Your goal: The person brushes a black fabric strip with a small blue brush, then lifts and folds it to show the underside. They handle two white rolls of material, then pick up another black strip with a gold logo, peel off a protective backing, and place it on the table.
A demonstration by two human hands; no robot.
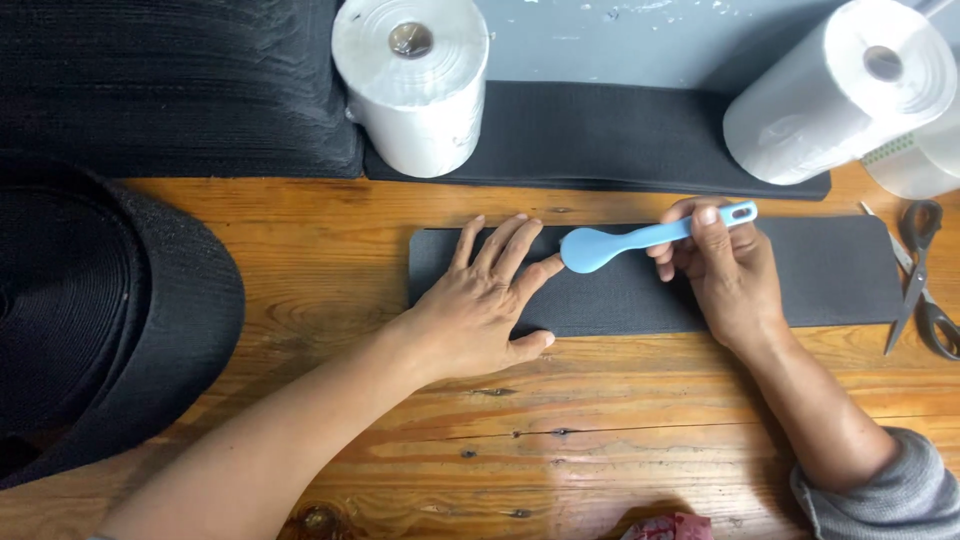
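Left hand (480, 300) laid flat, fingers spread, on dark fabric strip (640, 275), light blue spoon (640, 240) gripped in right hand (725, 275), scissors (925, 280) seen far right on wooden table (500, 430)

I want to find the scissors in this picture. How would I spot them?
Look at the wooden table, then along the flat dark strip to its right end. The scissors lie just past it, near the picture's edge: the only metal thing, with dark looped handles.

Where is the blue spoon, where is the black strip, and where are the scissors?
blue spoon (592, 249): head view, on its rounded bowl.
black strip (830, 270): head view, on the bare part right of the hands.
scissors (921, 228): head view, on the upper handle loop.
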